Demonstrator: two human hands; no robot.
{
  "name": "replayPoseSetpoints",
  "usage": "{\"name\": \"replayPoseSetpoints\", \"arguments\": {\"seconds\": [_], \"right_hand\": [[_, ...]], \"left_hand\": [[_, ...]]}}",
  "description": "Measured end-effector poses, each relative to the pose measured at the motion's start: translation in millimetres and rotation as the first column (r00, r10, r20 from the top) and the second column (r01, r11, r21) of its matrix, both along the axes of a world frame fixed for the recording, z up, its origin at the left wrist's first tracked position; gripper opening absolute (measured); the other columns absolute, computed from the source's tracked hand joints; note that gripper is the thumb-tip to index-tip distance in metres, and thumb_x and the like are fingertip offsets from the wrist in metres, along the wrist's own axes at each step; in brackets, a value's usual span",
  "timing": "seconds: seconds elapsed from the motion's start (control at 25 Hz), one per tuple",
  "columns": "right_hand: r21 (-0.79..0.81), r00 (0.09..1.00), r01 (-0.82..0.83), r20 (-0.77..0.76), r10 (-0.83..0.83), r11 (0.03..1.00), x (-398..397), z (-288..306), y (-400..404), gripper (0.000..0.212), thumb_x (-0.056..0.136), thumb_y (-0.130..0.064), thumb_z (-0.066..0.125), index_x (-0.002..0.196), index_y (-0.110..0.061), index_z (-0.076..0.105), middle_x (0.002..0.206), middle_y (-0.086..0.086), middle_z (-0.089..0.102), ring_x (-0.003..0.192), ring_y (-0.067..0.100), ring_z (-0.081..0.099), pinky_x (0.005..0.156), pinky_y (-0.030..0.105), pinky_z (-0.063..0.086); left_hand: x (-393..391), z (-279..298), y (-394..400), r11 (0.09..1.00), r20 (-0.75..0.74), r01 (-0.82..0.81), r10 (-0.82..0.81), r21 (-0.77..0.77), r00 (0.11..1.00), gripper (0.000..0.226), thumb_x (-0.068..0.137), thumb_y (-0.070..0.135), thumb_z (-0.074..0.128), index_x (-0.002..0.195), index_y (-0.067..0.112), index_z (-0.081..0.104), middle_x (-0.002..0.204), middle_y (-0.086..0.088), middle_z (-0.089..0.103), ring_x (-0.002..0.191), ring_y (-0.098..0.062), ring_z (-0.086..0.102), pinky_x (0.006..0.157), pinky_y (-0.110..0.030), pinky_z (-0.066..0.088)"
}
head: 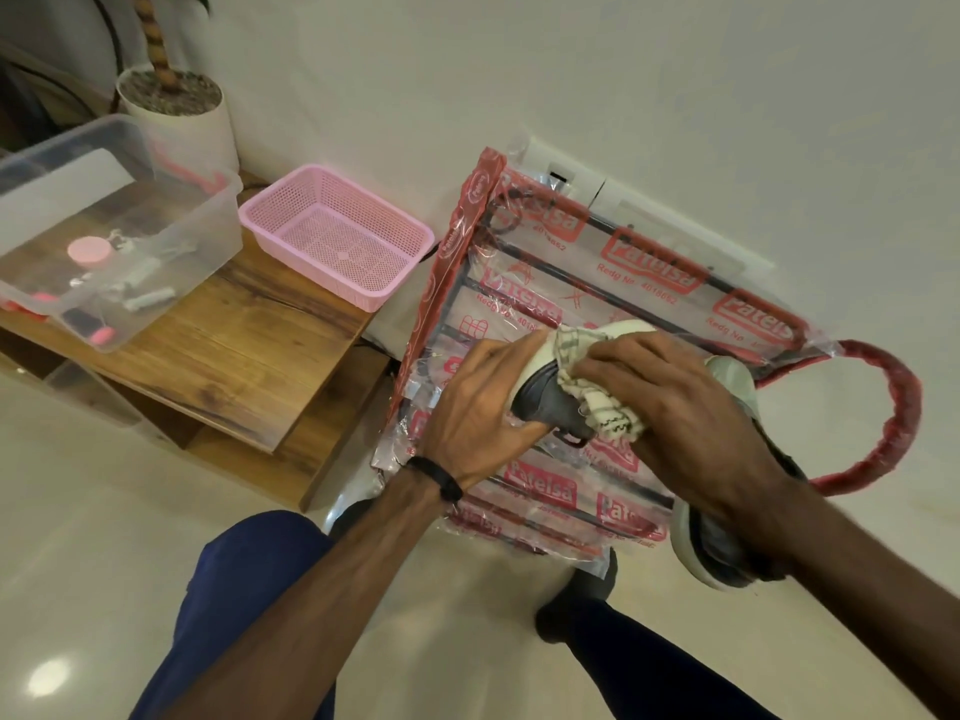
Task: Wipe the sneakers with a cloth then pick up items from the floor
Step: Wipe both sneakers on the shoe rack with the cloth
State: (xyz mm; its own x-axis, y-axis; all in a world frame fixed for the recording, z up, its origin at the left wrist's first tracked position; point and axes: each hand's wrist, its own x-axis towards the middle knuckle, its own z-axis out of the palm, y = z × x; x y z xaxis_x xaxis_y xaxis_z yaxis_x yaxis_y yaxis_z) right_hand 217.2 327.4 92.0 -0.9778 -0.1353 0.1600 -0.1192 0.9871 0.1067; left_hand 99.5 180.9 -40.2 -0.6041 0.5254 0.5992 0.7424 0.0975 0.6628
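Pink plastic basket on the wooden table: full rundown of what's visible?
The pink perforated plastic basket is rectangular, with mesh-like walls, a solid rim and a perforated floor. It stands upright and looks empty. It sits at the right end of the wooden table, its near corner at or slightly past the table's edge, beside the clear plastic storage box and apart from it. Neither hand touches it.

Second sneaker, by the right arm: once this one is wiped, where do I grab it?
Judging from its pose, take the second sneaker at the heel end nearest you, coming from above with the left hand. It lies lengthwise beside the wrapped rack, pale sole rim facing out, and the right hand holds the cloth.
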Motion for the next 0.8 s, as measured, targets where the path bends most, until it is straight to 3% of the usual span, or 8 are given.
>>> {"name": "replayPoseSetpoints", "arguments": {"seconds": [0.16,0.36,0.56,0.64,0.8], "right_hand": [[0.103,0.97,-0.24,0.066,0.234,0.965,26,-11,-12,0.055,0.078,-0.019,0.079,0.131,-0.014,0.064,0.136,0.007,0.062,0.13,0.026,0.052,0.098,0.046,0.043],[-0.15,0.998,0.051,-0.026,-0.055,0.987,6,-20,5,0.044,0.097,-0.036,0.057,0.138,-0.021,0.058,0.144,0.0,0.057,0.137,0.018,0.048,0.1,0.052,0.045],[-0.116,0.985,-0.167,0.028,0.171,0.979,22,-19,1,0.045,0.103,-0.045,0.042,0.137,-0.02,0.059,0.145,0.001,0.055,0.14,0.019,0.045,0.103,0.043,0.038],[-0.163,0.995,-0.095,-0.015,0.094,0.982,16,-21,8,0.043,0.102,-0.041,0.048,0.137,-0.019,0.059,0.145,0.0,0.055,0.14,0.018,0.045,0.102,0.048,0.042],[-0.432,0.984,0.053,-0.132,-0.122,0.9,8,-38,7,0.039,0.096,-0.017,0.057,0.134,-0.017,0.062,0.14,-0.002,0.06,0.136,0.015,0.05,0.105,0.052,0.045]], "left_hand": [[0,-4,0,1.0,-0.019,0.009,-0.009,-0.02,1.0,0.078,0.079,0.033,0.081,0.143,0.0,0.049,0.122,-0.011,0.068,0.112,-0.023,0.058,0.09,-0.03,0.052],[-1,-1,1,1.0,0.026,0.0,0.0,0.003,1.0,0.075,0.081,0.037,0.074,0.142,0.001,0.05,0.12,-0.01,0.067,0.11,-0.021,0.057,0.091,-0.025,0.049],[0,-6,1,1.0,0.001,0.003,-0.003,-0.03,1.0,0.079,0.077,0.028,0.084,0.142,0.0,0.049,0.117,-0.011,0.068,0.11,-0.021,0.057,0.087,-0.027,0.052],[0,-3,4,1.0,0.029,-0.006,0.006,-0.011,1.0,0.078,0.078,0.031,0.082,0.143,0.001,0.05,0.118,-0.009,0.068,0.11,-0.02,0.056,0.088,-0.025,0.049],[-1,-2,1,0.999,0.062,-0.026,0.028,-0.02,0.998,0.078,0.078,0.035,0.077,0.143,0.003,0.05,0.118,-0.008,0.068,0.11,-0.018,0.054,0.089,-0.025,0.05]]}}
